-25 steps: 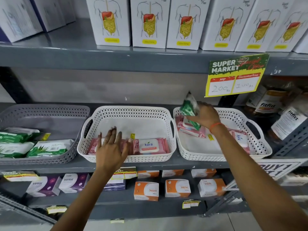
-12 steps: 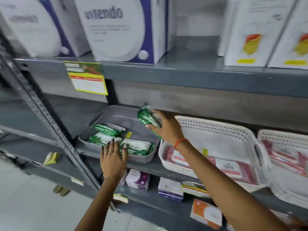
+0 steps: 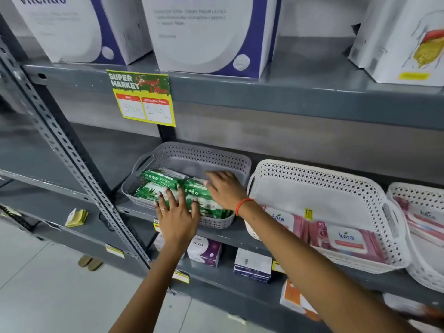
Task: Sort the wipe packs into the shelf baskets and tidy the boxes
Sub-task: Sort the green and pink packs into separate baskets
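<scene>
A grey perforated basket (image 3: 192, 155) on the middle shelf holds several green wipe packs (image 3: 158, 177). My right hand (image 3: 224, 188) lies flat over the packs at the basket's right side, fingers spread. My left hand (image 3: 176, 212) rests palm down on the front packs and the basket's front rim. Right of it a white basket (image 3: 319, 174) carries pink kara wipe packs (image 3: 346, 237) along its front. A second white basket (image 3: 418, 195) with pink packs shows at the far right edge.
Large white and purple boxes (image 3: 206, 32) stand on the top shelf above a yellow price sign (image 3: 143, 98). Small purple boxes (image 3: 204, 251) and orange boxes (image 3: 295, 300) sit on the lower shelf. A slotted steel upright (image 3: 60, 150) runs diagonally at the left.
My right hand carried the green pack from the right white basket leftwards and lowered it into the grey basket, where it now lies. My left hand moved onto the green packs. The view swung left.
</scene>
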Motion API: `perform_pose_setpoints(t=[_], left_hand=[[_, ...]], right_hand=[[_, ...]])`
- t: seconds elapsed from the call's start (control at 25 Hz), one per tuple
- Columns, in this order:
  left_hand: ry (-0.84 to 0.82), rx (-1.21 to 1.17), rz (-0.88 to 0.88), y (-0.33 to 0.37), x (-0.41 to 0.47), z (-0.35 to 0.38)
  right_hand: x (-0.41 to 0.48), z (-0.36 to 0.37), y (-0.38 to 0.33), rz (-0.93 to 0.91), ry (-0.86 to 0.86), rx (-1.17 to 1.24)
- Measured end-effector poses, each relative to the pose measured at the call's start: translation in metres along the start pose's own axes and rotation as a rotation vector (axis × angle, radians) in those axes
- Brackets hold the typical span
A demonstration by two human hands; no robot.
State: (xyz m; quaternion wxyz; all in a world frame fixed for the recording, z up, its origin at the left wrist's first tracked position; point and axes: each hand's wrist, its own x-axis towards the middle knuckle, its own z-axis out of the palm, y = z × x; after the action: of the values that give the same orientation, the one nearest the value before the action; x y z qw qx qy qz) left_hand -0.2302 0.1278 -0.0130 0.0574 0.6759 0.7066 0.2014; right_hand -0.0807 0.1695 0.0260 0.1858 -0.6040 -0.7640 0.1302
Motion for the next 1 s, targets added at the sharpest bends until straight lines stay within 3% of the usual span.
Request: perform_pose_setpoints(t=[0.12, 0.36, 0.52, 0.56, 0.6, 0.72, 0.76, 0.8, 0.92, 1.0], left_hand=[[-0.049, 0.068, 0.136, 0.042, -0.017, 0.007], [-0.098, 0.070, 0.585, 0.136, -0.067, 0.039], [-0.142, 0.098, 0.698, 0.165, -0.089, 0.056], [-0.134, 0.096, 0.688, 0.166, -0.092, 0.056], [-0.127, 0.086, 0.681, 0.167, -0.094, 0.055], [-0.120, 0.042, 0.684, 0.166, -0.096, 0.052], [-0.130, 0.033, 0.685, 0.167, -0.096, 0.051], [-0.136, 0.022, 0.689, 0.168, -0.096, 0.050], [-0.112, 0.000, 0.701, 0.164, -0.095, 0.051], [-0.085, 0.003, 0.651, 0.156, -0.093, 0.052]], right_hand=[[-0.045, -0.025, 0.027, 0.025, 0.409, 0.125], [-0.143, -0.082, 0.122, 0.371, 0.749, 0.182], [-0.209, -0.118, 0.192, 0.580, 1.102, 0.090], [-0.221, -0.128, 0.212, 0.634, 1.105, 0.028], [-0.231, -0.138, 0.233, 0.721, 0.998, -0.064], [-0.244, -0.164, 0.286, 1.003, 0.176, -0.239], [-0.244, -0.170, 0.296, 1.036, -0.016, -0.214], [-0.244, -0.176, 0.303, 1.048, -0.097, -0.171], [-0.246, -0.176, 0.308, 1.064, 0.086, -0.236], [-0.248, -0.165, 0.290, 1.133, 0.424, -0.294]])
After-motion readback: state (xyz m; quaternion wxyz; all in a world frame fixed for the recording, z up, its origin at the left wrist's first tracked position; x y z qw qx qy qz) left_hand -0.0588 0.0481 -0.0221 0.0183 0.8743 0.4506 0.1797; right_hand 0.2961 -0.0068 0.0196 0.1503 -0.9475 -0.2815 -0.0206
